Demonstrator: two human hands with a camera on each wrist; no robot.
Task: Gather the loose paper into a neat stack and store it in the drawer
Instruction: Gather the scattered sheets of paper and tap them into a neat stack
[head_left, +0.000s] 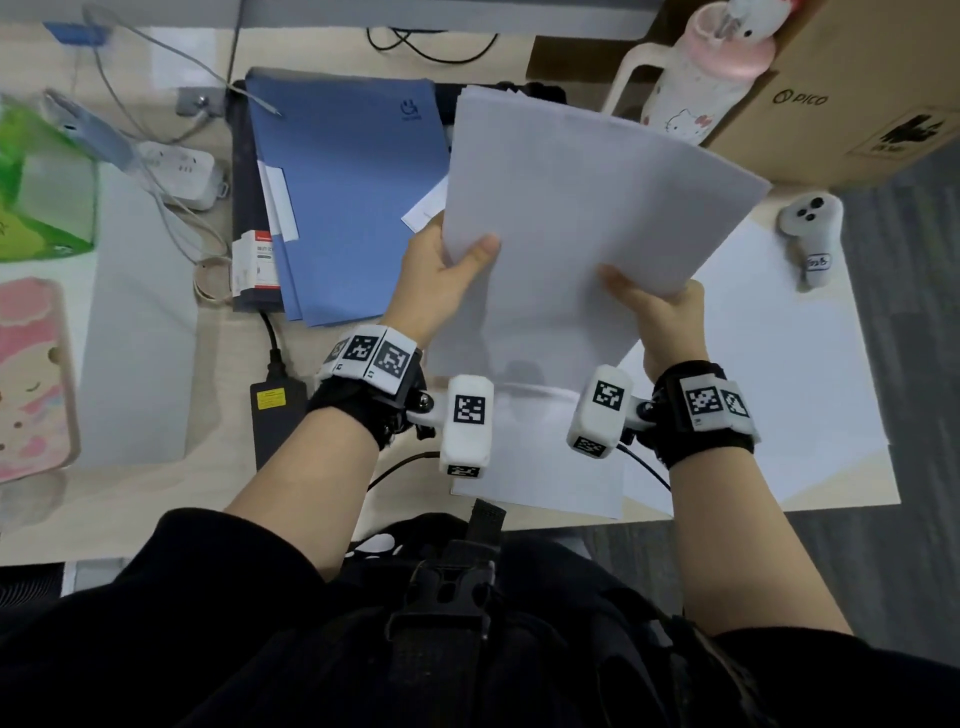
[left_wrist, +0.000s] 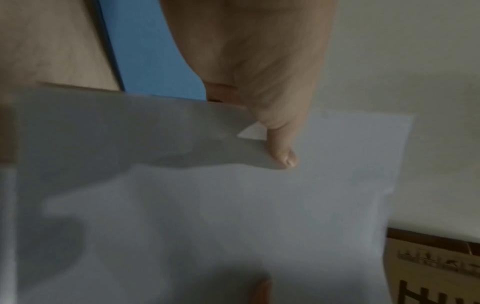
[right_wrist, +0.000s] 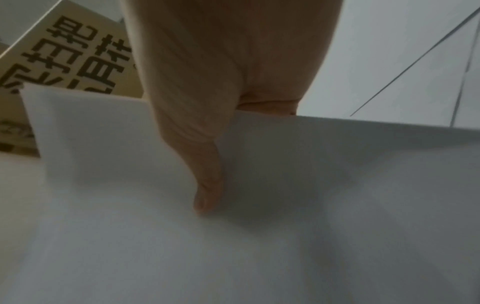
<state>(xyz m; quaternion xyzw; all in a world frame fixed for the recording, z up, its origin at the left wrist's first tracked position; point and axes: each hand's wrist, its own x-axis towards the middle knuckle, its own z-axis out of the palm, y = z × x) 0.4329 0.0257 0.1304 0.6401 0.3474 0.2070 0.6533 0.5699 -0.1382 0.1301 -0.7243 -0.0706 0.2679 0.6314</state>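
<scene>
A stack of white paper (head_left: 582, 197) is held up off the desk, tilted and slightly curved. My left hand (head_left: 452, 260) pinches its near left corner, thumb on top. My right hand (head_left: 654, 306) pinches its near right corner, thumb on top as well. More loose white sheets (head_left: 540, 467) lie flat on the desk beneath, and others (head_left: 789, 374) spread to the right. The left wrist view has the left thumb (left_wrist: 283, 152) pressed on the paper (left_wrist: 233, 216). The right wrist view has the right thumb (right_wrist: 207, 189) on the paper (right_wrist: 285, 236). No drawer is in view.
A blue folder (head_left: 343, 197) lies on a dark folder at the back left. A pink bottle (head_left: 701, 67) and a cardboard box (head_left: 852, 88) stand at the back right. A white controller (head_left: 810, 228) lies at the right. A black power brick (head_left: 275, 415), cables and a power strip (head_left: 182, 171) lie left.
</scene>
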